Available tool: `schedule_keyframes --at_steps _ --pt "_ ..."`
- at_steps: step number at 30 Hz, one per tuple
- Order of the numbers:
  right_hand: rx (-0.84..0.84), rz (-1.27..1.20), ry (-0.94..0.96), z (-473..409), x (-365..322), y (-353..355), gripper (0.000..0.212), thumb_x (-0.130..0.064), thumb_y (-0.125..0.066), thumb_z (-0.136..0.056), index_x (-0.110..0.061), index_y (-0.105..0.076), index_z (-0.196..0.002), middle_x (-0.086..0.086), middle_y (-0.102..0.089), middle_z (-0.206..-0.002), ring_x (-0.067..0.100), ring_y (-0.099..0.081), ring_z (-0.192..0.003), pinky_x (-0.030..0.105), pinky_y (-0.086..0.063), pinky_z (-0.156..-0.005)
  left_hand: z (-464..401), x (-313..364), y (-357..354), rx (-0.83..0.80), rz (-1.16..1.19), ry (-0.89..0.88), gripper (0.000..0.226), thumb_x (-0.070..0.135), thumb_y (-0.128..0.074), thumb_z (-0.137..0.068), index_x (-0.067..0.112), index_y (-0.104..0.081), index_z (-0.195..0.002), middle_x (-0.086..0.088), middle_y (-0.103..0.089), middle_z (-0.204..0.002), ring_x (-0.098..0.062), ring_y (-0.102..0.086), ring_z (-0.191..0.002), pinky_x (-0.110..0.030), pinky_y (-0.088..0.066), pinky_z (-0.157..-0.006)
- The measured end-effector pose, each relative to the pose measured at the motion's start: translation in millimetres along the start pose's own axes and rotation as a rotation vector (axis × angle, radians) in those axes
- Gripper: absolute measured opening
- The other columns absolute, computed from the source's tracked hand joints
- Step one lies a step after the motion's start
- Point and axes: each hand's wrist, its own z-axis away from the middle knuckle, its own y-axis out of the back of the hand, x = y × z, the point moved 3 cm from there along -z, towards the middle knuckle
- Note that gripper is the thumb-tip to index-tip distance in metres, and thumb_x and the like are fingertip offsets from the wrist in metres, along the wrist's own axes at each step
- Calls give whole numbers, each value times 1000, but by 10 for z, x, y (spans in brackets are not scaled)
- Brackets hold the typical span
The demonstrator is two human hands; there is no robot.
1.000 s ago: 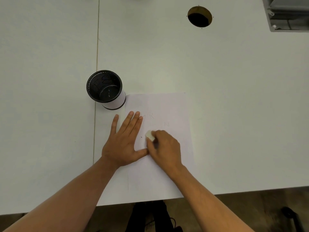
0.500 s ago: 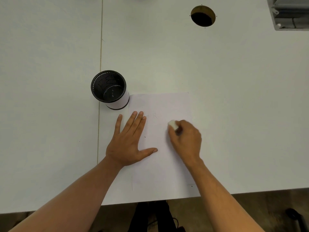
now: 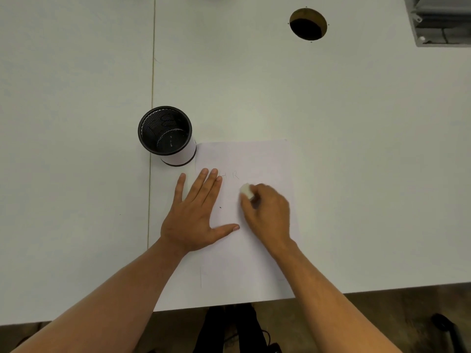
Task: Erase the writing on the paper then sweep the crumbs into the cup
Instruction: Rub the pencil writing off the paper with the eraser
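Note:
A white sheet of paper (image 3: 257,159) lies on the white table near its front edge. Faint pencil letters (image 3: 230,175) show near the sheet's upper left. My left hand (image 3: 195,215) presses flat on the paper's left edge, fingers straight and spread. My right hand (image 3: 267,212) pinches a small white eraser (image 3: 246,190) and holds it against the paper just below and right of the letters. A tiny dark crumb (image 3: 220,207) lies between my hands. The black mesh cup (image 3: 165,135) stands upright just off the paper's top left corner.
A round cable hole (image 3: 308,24) opens in the table at the far right. A grey metal frame (image 3: 441,19) fills the top right corner. A seam (image 3: 152,98) runs down the table left of the cup. The front edge (image 3: 382,289) is close to my forearms.
My right hand swept the eraser from the paper's middle out to the right, then came back left a little. My left hand stayed pressed on the sheet.

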Motion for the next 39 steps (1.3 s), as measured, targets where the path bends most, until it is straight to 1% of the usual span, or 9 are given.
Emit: schedule_keyframes --at_steps 2,5,7,12,18,23,28,34,39 --pt "-57 14 54 39 25 0 17 -28 -66 -87 -13 -63 -81 -5 -58 -67 10 -48 -57 22 -35 -54 7 -8 -3 0 -4 3 107 86 -25 -87 7 -19 -159 -8 -13 -168 -22 -7 -156 -63 -10 -122" --pt "81 6 -110 -111 277 177 18 -31 -67 -86 -14 -63 -80 -6 -57 -66 14 -52 -59 26 -38 -57 14 -17 -8 -7 -18 10 107 86 -26 -87 8 -18 -159 -7 -12 -168 -21 -5 -156 -61 -8 -123" --pt "141 -16 -142 -136 300 213 19 -28 -66 -87 -13 -60 -77 -3 -57 -64 15 -51 -57 29 -42 -55 6 -14 -7 -9 -23 12 107 86 -26 -87 8 -17 -159 -6 -11 -169 -20 -4 -156 -61 -7 -123" --pt "-76 28 98 132 25 -26 16 -27 -67 -87 -11 -66 -88 -1 -63 -72 9 -48 -60 23 -39 -57 7 -7 -8 17 0 -1 107 86 -26 -87 7 -19 -159 -8 -13 -168 -22 -7 -156 -63 -10 -122" --pt "120 1 -123 -67 258 188 19 -27 -67 -87 -12 -60 -78 -2 -56 -65 16 -51 -57 28 -38 -54 0 -13 -21 3 -18 8 107 86 -27 -87 8 -16 -159 -7 -10 -169 -21 -4 -156 -61 -7 -123" --pt "-75 2 19 96 50 2 16 -27 -65 -87 -13 -61 -80 -3 -57 -68 14 -49 -59 26 -37 -56 12 -12 -13 19 -2 3 106 86 -25 -87 7 -19 -159 -7 -13 -168 -21 -7 -156 -62 -8 -123" --pt "159 -65 -199 -127 361 276 16 -25 -66 -87 -11 -61 -80 0 -59 -67 16 -52 -58 27 -37 -57 1 -11 -15 3 -20 8 107 86 -27 -87 8 -18 -159 -7 -12 -168 -21 -6 -156 -62 -8 -123" --pt "-93 -18 54 122 100 42 15 -25 -66 -87 -12 -62 -83 -2 -59 -70 14 -50 -60 26 -39 -57 4 -9 -10 21 -13 -3 106 85 -28 -87 7 -19 -159 -8 -14 -168 -22 -8 -156 -63 -10 -122" --pt "123 -52 -143 -66 325 243 17 -25 -67 -86 -11 -61 -79 -1 -57 -67 16 -51 -59 27 -37 -57 2 -5 -10 22 -24 3 107 85 -28 -87 8 -18 -159 -7 -12 -168 -21 -7 -156 -61 -6 -123"
